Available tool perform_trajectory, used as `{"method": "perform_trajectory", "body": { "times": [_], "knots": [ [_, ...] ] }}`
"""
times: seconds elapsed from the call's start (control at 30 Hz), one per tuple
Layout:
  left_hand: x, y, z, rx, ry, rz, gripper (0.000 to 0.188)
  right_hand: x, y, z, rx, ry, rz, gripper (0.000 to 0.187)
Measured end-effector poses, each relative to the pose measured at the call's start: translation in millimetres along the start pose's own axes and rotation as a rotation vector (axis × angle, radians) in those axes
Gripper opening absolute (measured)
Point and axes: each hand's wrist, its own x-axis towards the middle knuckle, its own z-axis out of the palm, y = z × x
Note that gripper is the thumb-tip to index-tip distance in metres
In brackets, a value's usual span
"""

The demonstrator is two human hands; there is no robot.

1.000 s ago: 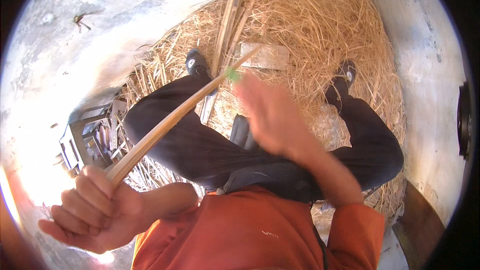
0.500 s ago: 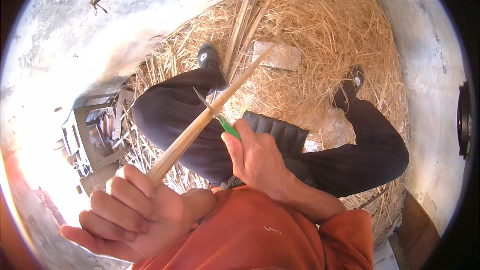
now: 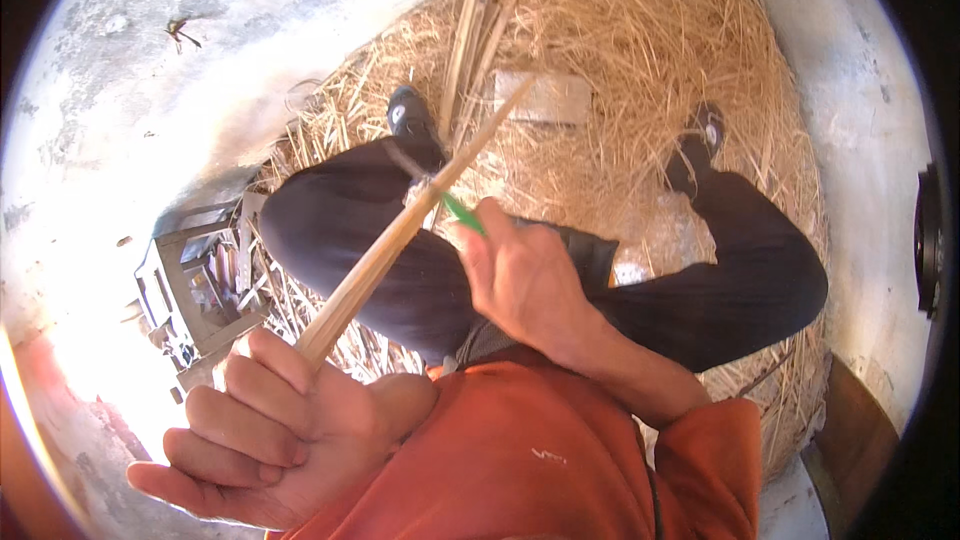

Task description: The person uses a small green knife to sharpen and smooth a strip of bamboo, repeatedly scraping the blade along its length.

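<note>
My left hand (image 3: 270, 420) is closed around the thick lower end of a pale wooden stick (image 3: 372, 265). The stick slants up and to the right, tapering to a thin point above my lap. My right hand (image 3: 530, 275) grips a knife by its green handle (image 3: 462, 212), with the thumb and forefinger near the blade. The blurred blade (image 3: 405, 160) crosses the stick at about its middle, pointing up and left. A small pale curl shows where blade and wood meet; whether it is a shaving I cannot tell.
Straw (image 3: 640, 20) covers the floor around my crossed legs. Long wooden strips (image 3: 462, 50) lie beyond my left foot, beside a pale flat block (image 3: 545, 98). A wooden frame (image 3: 200, 290) with scraps stands at the left. Pale walls (image 3: 860, 190) curve on both sides.
The knife and my right hand have shifted up along the stick, toward its thin tip. My left hand keeps its hold, almost in the same place. The blade now looks blurred.
</note>
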Motion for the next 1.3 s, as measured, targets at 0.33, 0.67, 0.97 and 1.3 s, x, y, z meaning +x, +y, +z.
{"method": "perform_trajectory", "body": {
  "times": [0.33,0.67,0.97,1.3],
  "knots": [
    [-1,-2,7,0.006,-0.049,-0.032,0.052,-5,18,3,0.034,-0.002,0.001,0.02],
    [6,-2,6,0.065,-0.091,-0.012,0.051,3,38,-7,0.207,-0.111,0.149,0.026],
    [3,-8,-18,0.77,0.214,0.525,0.03,-14,45,2,0.11,-0.075,0.134,0.025],
    [2,3,-41,2.103,0.217,1.048,0.061,-6,46,-2,-0.069,-0.073,0.138,0.041]
  ]
}}
